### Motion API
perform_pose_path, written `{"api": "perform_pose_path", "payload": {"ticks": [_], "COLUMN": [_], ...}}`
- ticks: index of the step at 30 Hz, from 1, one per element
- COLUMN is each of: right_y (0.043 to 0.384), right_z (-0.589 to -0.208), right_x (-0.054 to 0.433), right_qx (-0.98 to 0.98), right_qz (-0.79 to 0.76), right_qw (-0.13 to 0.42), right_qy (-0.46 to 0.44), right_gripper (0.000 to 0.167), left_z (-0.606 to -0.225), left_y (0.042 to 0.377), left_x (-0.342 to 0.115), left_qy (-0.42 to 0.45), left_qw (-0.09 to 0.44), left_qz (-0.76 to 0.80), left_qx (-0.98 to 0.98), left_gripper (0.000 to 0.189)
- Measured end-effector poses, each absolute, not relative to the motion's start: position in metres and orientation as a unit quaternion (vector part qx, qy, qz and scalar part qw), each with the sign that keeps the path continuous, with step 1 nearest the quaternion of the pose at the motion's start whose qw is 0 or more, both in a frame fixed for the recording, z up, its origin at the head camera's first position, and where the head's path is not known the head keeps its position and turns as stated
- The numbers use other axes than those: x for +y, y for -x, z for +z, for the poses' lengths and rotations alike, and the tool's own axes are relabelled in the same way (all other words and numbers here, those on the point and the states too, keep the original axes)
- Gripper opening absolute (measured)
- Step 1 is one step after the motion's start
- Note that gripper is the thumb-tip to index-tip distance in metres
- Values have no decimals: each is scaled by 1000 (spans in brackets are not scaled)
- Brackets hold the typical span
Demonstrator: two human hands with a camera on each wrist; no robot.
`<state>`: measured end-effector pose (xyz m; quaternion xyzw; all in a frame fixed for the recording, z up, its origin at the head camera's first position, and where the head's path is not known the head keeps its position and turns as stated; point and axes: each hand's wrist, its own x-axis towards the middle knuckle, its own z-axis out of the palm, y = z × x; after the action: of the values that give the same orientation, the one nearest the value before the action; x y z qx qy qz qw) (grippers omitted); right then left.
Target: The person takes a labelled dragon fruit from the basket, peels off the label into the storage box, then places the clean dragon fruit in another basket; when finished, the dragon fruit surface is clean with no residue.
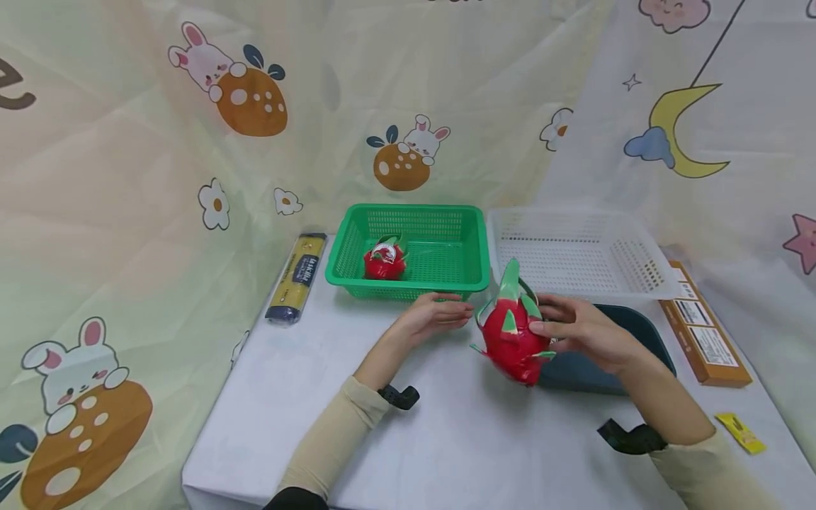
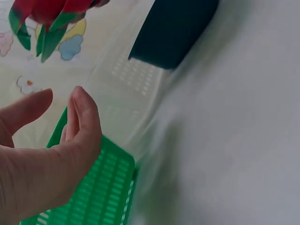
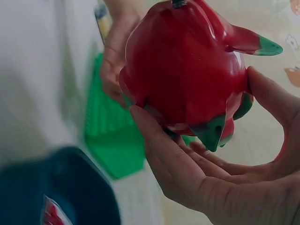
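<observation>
My right hand (image 1: 586, 331) grips a red dragon fruit (image 1: 512, 348) with green-tipped scales, held up over the white cloth. In the right wrist view its fingers and thumb curve round the glossy dragon fruit (image 3: 187, 65). My left hand (image 1: 435, 316) hovers before the green basket (image 1: 408, 289), fingers loosely extended, holding nothing; in the left wrist view the same hand (image 2: 61, 154) shows its thumb apart from the fingers. Inside the green basket lies another red fruit (image 1: 384, 263) with green leaves. Below and beside my right hand is a dark blue bin (image 1: 637, 327), partly hidden by it.
A white basket (image 1: 574, 248) stands right of the green one. At the table's left edge lies a yellow and dark blue package (image 1: 298, 278). Along the right are a brown box (image 1: 705, 329) and a small yellow packet (image 1: 740, 433). Something red and white (image 3: 54, 213) sits in the bin.
</observation>
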<state>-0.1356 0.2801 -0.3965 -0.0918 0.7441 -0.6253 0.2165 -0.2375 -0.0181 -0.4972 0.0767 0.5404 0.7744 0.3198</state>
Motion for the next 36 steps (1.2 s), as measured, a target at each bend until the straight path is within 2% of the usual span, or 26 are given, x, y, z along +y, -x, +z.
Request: {"api": "perform_pose_path", "payload": {"ticks": [4, 10, 15, 21, 26, 33, 36], "right_y": [148, 175, 198, 221, 242, 267, 277], "right_z": [-381, -369, -365, -363, -365, -367, -372], "right_x": [297, 321, 333, 341, 346, 350, 351], "right_qx": [750, 752, 762, 781, 779, 760, 755], "right_qz": [-623, -625, -616, -592, -593, -613, -616], "right_qw": [207, 200, 196, 195, 202, 217, 224], "right_qy": [83, 61, 38, 31, 10, -18, -27], "right_gripper": [79, 75, 76, 78, 81, 87, 88], "left_z": [-495, -495, -496, -496, -497, -494, -493], "left_y": [235, 233, 231, 237, 236, 236, 237], "left_x": [-4, 17, 27, 51, 68, 89, 94], "left_qy": [-65, -28, -26, 72, 99, 118, 125], "left_qw": [327, 326, 333, 304, 285, 261, 242], "left_qz": [789, 830, 839, 868, 879, 900, 906], "left_qx": [516, 451, 429, 386, 370, 328, 324], "left_gripper": [46, 43, 29, 21, 8, 8, 19]}}
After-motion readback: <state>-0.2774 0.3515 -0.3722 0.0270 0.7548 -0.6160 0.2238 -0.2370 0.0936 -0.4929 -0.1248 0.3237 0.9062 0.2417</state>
